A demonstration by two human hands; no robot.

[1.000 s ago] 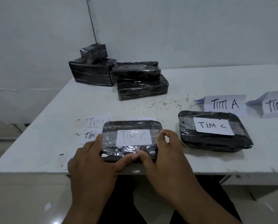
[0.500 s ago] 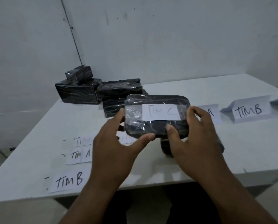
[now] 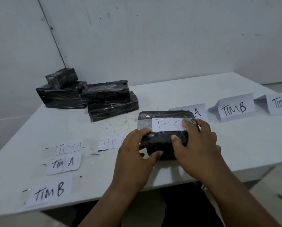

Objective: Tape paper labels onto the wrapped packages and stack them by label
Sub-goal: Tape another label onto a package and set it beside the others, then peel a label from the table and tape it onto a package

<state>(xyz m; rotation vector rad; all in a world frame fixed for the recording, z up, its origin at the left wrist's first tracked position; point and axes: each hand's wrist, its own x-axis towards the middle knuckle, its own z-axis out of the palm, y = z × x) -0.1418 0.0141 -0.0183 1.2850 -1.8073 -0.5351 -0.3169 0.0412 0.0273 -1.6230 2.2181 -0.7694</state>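
Head view: both hands grasp the labelled package (image 3: 164, 126), left hand (image 3: 135, 154) at its near-left corner, right hand (image 3: 197, 145) on its right end. It sits atop another package (image 3: 161, 153) near the table (image 3: 235, 153) front edge.

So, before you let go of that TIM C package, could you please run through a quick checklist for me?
1. Both hands hold the package: left hand and right hand grip the labelled package: ok.
2. Label reads TIM C: ok.
3. Label taped flat: tape band crosses it: ok.
4. Lower package is also TIM C: its label is hidden: cannot tell.
5. Edges squared over the lower package: mostly covered by hands: cannot tell.
6. Unlabelled packages remain at the back of the table: ok.
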